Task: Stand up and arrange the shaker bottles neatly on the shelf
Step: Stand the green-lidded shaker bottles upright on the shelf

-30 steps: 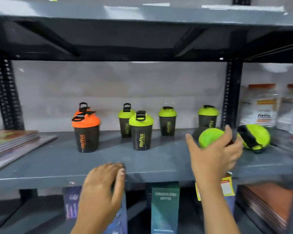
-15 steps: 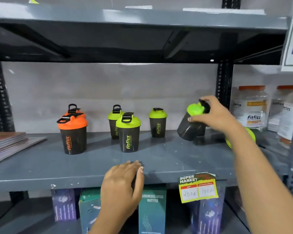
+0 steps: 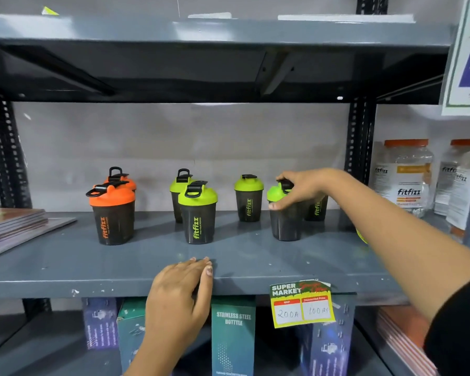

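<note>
Several dark shaker bottles stand on the grey shelf. Two orange-lidded ones stand at the left, one behind the other. Two green-lidded ones stand in the middle, and one behind them to the right. My right hand grips the green lid of an upright shaker bottle resting on the shelf. Another bottle stands behind it, partly hidden by my hand. A lying green lid peeks out under my forearm. My left hand rests flat on the shelf's front edge.
A stack of books lies at the shelf's left end. Clear jars with orange lids stand right of the black upright post. A yellow price tag hangs from the shelf edge. Boxes fill the lower shelf.
My right hand picked up a lying green-lidded bottle, carried it leftward and set it upright on the shelf in front of another bottle. My left hand stayed on the shelf edge.
</note>
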Tool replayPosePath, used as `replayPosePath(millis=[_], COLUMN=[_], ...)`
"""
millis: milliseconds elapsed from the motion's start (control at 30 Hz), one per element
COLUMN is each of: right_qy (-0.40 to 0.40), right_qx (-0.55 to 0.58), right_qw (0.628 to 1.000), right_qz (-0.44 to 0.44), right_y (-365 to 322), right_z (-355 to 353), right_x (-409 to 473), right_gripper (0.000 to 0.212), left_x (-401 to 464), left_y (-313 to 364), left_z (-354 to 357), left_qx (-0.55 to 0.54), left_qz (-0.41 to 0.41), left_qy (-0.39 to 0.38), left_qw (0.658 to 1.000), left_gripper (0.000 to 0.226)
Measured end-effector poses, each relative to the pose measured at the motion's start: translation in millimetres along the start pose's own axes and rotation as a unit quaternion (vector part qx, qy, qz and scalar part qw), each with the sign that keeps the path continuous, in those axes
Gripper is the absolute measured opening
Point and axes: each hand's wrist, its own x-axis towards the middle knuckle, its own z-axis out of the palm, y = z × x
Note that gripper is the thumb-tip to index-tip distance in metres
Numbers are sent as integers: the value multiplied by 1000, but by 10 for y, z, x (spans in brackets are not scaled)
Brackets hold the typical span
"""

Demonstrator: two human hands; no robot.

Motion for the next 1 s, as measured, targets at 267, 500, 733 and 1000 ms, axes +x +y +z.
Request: replayPosePath(millis=[267,500,733,1000], right_qy=[-62,-15,121,194], right_qx=[-19,-106,-84,-100], right_qw=[995,990,988,974], right_qz=[-78,-87,-49,63], right_y=[44,-95,-204,-468], right_z=[-535,-475,-249,-34], right_x=[-11,124,209,366], right_gripper=[57,34,39,36], left_x=[-12,-5,-9,-6], left_y=[-7,-18,-19,-41], left_z=[31,34,16,15], left_qx=[8,0,4,-4], left_qz=[0,2,9,12], left_qy=[9,12,4,-6], left_qw=[1000,1000,1000,1000], left_gripper=[41,39,41,41])
